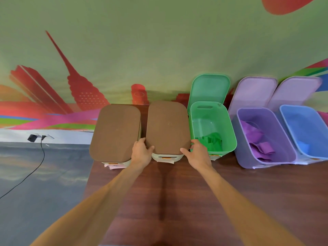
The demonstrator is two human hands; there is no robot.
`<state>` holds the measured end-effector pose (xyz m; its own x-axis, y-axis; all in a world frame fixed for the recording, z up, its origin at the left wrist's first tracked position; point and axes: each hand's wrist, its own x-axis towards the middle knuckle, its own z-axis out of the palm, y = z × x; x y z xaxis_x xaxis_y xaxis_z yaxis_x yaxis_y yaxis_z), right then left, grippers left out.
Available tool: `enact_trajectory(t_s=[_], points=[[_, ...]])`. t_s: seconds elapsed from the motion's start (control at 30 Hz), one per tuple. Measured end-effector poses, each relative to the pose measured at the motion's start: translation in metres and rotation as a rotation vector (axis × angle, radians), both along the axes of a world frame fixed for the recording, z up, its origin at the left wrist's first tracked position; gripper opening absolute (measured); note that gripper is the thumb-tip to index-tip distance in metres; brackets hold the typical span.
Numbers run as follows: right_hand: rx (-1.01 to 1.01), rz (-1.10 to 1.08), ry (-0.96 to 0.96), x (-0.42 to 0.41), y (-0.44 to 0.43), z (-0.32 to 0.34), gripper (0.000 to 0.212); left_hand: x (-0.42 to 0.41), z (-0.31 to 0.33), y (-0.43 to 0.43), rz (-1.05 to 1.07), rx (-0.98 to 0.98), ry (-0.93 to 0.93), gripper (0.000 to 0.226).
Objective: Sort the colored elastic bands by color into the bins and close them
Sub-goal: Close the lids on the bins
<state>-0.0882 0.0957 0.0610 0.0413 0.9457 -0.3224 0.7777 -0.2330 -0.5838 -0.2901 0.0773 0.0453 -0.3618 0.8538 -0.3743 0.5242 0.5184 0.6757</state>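
Observation:
Several bins stand in a row along the wall. The two on the left are cream bins closed with brown lids, one at the far left (115,132) and a second (166,126) beside it. My left hand (142,151) and my right hand (197,153) grip the near corners of the second brown lid. The green bin (229,125) is uncovered and holds green bands (212,142); its green lid (209,87) leans on the wall. The purple bin (276,121) holds purple bands (260,144). The blue bin (317,125) holds a blue band (303,146).
Two lilac lids (253,91) (292,91) lean against the mural wall behind the purple and blue bins. The dark wooden table (177,201) ends at its left edge near my left arm. A black plug and cable (38,148) are at the wall on the left.

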Motion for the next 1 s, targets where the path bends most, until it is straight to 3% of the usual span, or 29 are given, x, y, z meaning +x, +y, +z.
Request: enact_trajectory(t_s=[0.2, 0.37, 0.53, 0.8, 1.0], points=[[0.014, -0.015, 0.012, 0.0, -0.002, -0.001, 0.055, 0.0, 0.002, -0.005, -0.01, 0.035, -0.027, 0.013], [-0.022, -0.011, 0.007, 0.002, -0.007, -0.002, 0.055, 0.004, 0.014, -0.009, -0.032, 0.02, -0.014, 0.022], [-0.053, 0.022, -0.056, 0.003, -0.005, 0.007, 0.053, 0.004, 0.029, -0.015, -0.113, 0.014, 0.09, 0.057], [-0.015, 0.153, -0.248, 0.016, -0.003, 0.056, 0.023, -0.004, 0.063, -0.001, -0.356, 0.134, 0.106, 0.043], [0.026, 0.406, -0.273, 0.043, 0.021, 0.11, 0.024, 0.021, 0.092, 0.028, -0.557, 0.128, 0.137, 0.041]])
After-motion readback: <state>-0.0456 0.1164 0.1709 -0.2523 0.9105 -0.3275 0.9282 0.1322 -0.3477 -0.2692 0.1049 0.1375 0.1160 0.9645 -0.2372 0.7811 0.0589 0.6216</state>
